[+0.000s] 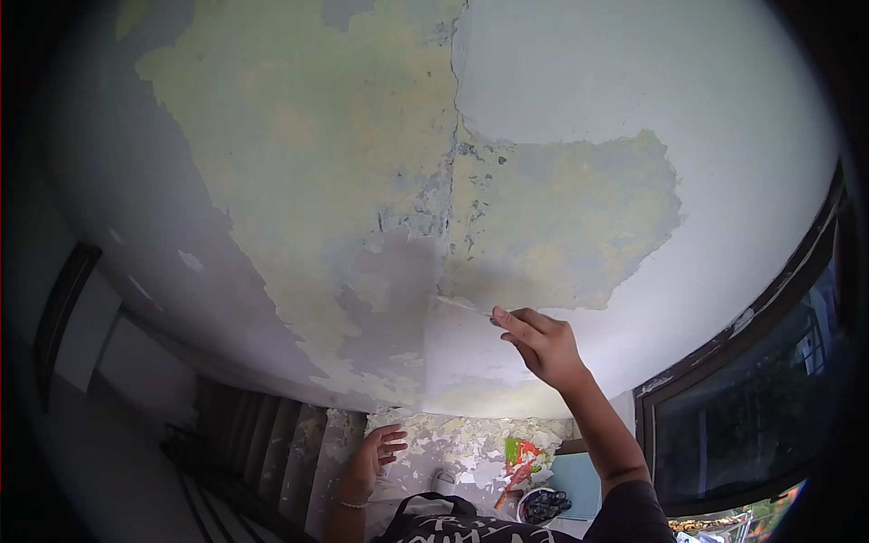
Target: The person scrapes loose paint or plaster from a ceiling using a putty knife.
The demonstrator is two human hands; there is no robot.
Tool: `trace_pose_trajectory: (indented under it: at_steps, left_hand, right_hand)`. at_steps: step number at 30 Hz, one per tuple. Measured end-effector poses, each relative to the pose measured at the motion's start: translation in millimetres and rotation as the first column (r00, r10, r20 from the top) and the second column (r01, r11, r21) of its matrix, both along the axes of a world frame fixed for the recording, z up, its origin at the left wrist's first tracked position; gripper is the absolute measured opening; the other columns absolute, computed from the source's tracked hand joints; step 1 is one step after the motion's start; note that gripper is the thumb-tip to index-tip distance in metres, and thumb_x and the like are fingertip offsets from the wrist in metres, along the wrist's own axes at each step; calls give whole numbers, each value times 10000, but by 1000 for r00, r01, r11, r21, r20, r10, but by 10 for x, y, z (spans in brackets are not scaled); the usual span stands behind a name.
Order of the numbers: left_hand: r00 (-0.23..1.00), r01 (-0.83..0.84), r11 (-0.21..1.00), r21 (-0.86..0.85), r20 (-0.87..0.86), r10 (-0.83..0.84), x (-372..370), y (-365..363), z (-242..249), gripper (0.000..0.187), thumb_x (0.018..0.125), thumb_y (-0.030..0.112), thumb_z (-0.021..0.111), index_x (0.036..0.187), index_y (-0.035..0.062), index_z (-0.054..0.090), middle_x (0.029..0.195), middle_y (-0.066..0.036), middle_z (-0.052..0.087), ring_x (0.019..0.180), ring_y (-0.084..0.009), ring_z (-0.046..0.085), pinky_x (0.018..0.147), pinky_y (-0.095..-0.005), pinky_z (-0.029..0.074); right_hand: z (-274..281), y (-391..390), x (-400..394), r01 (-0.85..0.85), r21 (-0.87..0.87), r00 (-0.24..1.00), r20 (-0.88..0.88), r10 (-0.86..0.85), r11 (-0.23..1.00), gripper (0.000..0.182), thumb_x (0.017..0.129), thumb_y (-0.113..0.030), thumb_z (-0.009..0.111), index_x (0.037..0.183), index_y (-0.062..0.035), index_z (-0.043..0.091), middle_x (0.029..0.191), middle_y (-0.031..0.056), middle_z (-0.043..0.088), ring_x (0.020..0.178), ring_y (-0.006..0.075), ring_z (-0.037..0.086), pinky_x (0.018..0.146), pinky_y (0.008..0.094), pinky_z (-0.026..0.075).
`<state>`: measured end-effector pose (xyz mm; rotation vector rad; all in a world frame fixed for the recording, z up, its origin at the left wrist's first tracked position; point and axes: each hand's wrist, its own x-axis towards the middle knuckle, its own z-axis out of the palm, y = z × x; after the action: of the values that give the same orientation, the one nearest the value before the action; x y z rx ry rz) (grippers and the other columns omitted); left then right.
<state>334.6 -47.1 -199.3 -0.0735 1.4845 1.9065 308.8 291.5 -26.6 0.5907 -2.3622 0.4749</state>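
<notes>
My right hand [534,339] is closed round the handle of a thin scraper [466,306], whose blade end reaches the wall near the vertical crack. Around it the wall [561,217] shows a yellow-green patch bared of its white paint, with ragged edges. A larger bared patch [299,154] spreads left of the crack. My left hand [382,450] hangs low at the bottom centre, fingers apart, holding nothing, away from the wall.
Paint flakes cover the floor [434,443]. Stairs [272,443] and a dark railing [195,452] lie lower left. A bucket with dark contents [543,507] stands by a light blue panel [576,484]. A dark-framed window [733,425] is at right.
</notes>
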Motion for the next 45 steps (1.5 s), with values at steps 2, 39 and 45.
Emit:
trace_pose_trajectory:
  at_steps: [2,39,45]
  left_hand:
    - [999,3,1000,-20,-52,-4,21,-50,95,556,1004,480,344,1366,98,522,1316,-97,603,1153,-207,578,970,-348,369]
    - [985,-170,984,-57,23,171,-434,-678,-107,501,956,470,433,1281,129,603,1213,-52,655,1053,-178,621,893,-340,384]
    - [977,-203,978,-52,50,205,-462,-720,-117,482,949,463,456,1269,138,613,1194,-41,662,1039,-167,628,887,-341,384]
  right_hand:
    - [156,208,-258,134,179,976,-196,-98,975,657,810,10,684,1390,-261,535,916,48,639,664,221,651,547,316,546]
    - [618,237,-571,67,362,957,-287,43,930,761,780,22,681,1467,-198,437,785,48,541,535,199,540,451,313,488]
    - [524,125,-414,20,558,983,139,-117,830,708,851,-74,687,1483,-242,415,749,70,550,512,225,547,453,347,489]
